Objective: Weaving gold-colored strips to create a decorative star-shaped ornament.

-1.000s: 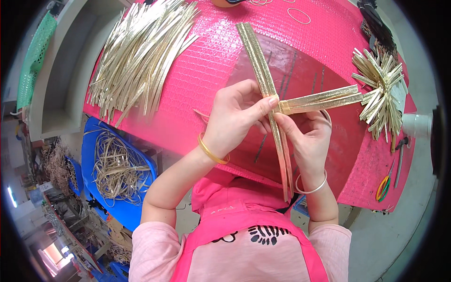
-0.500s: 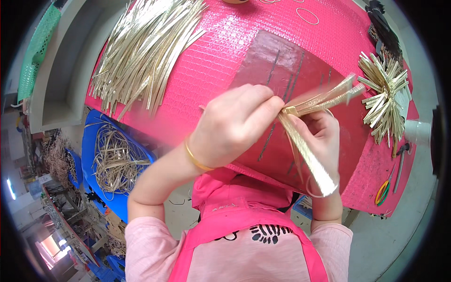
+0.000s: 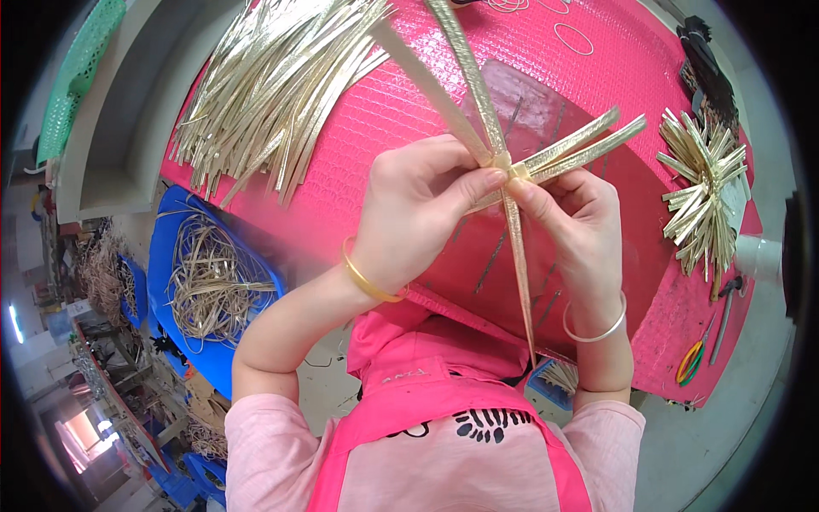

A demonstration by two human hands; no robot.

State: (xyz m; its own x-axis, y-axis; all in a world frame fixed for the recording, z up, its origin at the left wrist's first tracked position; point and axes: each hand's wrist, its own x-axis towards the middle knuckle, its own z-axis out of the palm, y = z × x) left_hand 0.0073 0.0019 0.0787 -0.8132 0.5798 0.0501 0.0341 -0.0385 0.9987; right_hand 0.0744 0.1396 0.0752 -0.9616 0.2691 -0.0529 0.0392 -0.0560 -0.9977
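Observation:
Gold flat strips [image 3: 483, 98] cross at a small woven knot in front of me, their ends sticking out up, down and to the right. My left hand [image 3: 414, 205] pinches the knot from its left side between thumb and fingers. From the other side, my right hand [image 3: 584, 218] presses its thumb at the knot's lower right, fingers curled beneath the right-hand ends. Below my hands lies a dark red board [image 3: 610, 256] with dark lines on it. On its right rests a tied cluster of folded gold strips [image 3: 704, 192].
A large pile of gold strips [image 3: 273, 102] covers the pink table's left. Below it a blue bin [image 3: 213, 365] holds tangled strips. Scissors with coloured handles [image 3: 689, 363] lie at the right edge, a black bundle [image 3: 706, 77] farther back. Thin rings [image 3: 573, 38] sit at the far side.
Two long strip ends now point up and away; the wide strip that hung over my right wrist no longer does. A narrow end now hangs down. My left hand has turned, thumb now at the knot.

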